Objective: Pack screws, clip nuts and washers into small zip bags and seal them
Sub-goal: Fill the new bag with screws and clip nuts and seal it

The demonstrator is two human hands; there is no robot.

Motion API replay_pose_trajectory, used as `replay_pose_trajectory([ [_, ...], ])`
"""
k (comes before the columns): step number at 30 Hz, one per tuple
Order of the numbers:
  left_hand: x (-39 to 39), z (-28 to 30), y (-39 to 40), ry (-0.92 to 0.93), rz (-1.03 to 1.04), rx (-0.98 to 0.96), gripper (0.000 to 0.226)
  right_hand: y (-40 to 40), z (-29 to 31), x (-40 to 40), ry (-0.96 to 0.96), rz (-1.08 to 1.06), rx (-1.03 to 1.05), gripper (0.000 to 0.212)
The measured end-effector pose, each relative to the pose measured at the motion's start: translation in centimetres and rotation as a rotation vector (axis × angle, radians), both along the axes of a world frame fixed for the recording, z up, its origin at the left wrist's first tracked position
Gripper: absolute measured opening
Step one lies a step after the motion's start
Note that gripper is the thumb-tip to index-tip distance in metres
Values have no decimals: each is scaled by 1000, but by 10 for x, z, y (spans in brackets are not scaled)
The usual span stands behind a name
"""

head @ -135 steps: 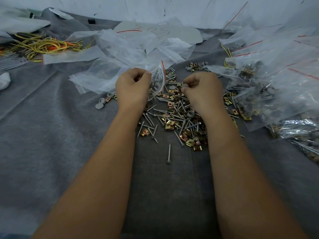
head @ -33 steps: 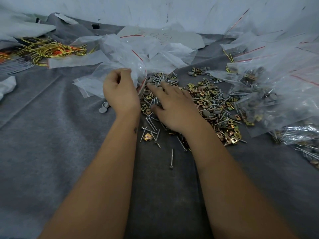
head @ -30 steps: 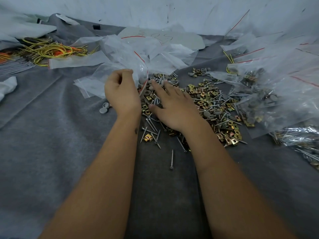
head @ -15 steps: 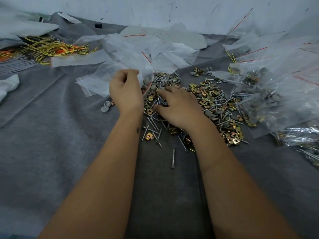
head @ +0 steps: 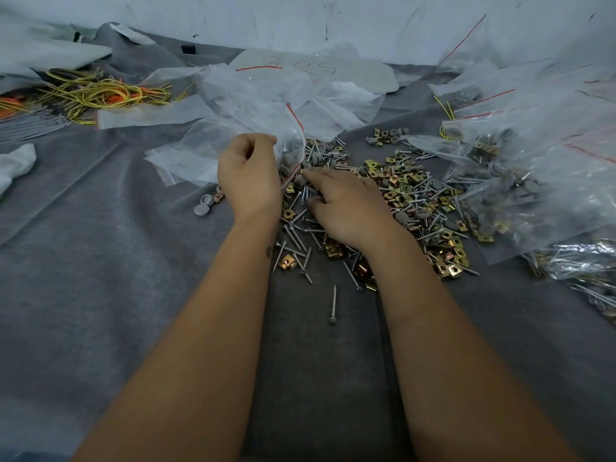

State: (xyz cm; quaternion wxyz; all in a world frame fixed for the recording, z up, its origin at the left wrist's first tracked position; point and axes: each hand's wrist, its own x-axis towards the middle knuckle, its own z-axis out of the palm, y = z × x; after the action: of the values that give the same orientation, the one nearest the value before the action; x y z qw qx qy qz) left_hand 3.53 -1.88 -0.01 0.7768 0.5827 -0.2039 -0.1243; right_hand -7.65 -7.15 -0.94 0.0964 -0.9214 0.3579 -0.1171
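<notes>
The small zip bag point(head: 293, 141) is hanging open in the middle of the grey cloth point(head: 100, 278), its red-striped mouth facing the loose pile. The left hand point(head: 250, 175) is pinching the thin film near the mouth, fingers curled on it. Some grey washers are showing through the film already.

The film is looking limp, light and slippery; my judgement is that it will collapse unless held close to the stiffer zip strip, so the rim beside the red line is the place to grip.

The right hand point(head: 346, 205) is lying on the pile of screws, clip nuts and washers point(head: 410, 191), fingertips drawn together at the bag mouth. Whether they are pinching a piece I cannot tell.

The hardware is small, hard and dense for its size. Screws are pointed and could puncture the film; washers are round and likely to roll.

One stray screw point(head: 333, 305) is lying toward the near edge. Filled bags point(head: 533, 181) are heaping at the right edge, empty bags point(head: 206, 111) behind the left hand, and yellow wire point(head: 100, 95) near the far left corner.
</notes>
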Motion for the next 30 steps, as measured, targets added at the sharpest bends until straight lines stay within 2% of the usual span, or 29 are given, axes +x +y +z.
replay_pose_trajectory([
  [4, 0, 0, 0, -7, -2, 15, 22, -1, 3, 0, -94, -16, -6, 41],
  [6, 1, 0, 0, -9, -5, 17, 23, 1, 3, -1, -134, -8, -1, 45],
  [8, 1, 0, 0, -10, -8, 15, 22, 3, 3, -1, -118, 20, -1, 52],
  [11, 0, 0, -1, -6, -8, 14, 23, 4, 2, 0, -33, 73, -58, 50],
  [17, -1, 0, 0, -17, -11, 31, 19, 7, 5, 3, -157, 54, -226, 28],
  [22, -3, 1, 1, -56, -28, 65, 18, 7, 8, 3, -184, -45, -244, 15],
  [24, -4, 0, 1, -73, -51, 86, 19, 7, 11, 2, -307, -122, -208, 12],
  [27, -5, -1, 1, -124, -88, 126, 19, 7, 16, -2, -594, -240, -186, 6],
  [30, -7, -2, 1, -226, -127, 183, 21, 7, 19, -4, -807, -272, -123, 5],
])
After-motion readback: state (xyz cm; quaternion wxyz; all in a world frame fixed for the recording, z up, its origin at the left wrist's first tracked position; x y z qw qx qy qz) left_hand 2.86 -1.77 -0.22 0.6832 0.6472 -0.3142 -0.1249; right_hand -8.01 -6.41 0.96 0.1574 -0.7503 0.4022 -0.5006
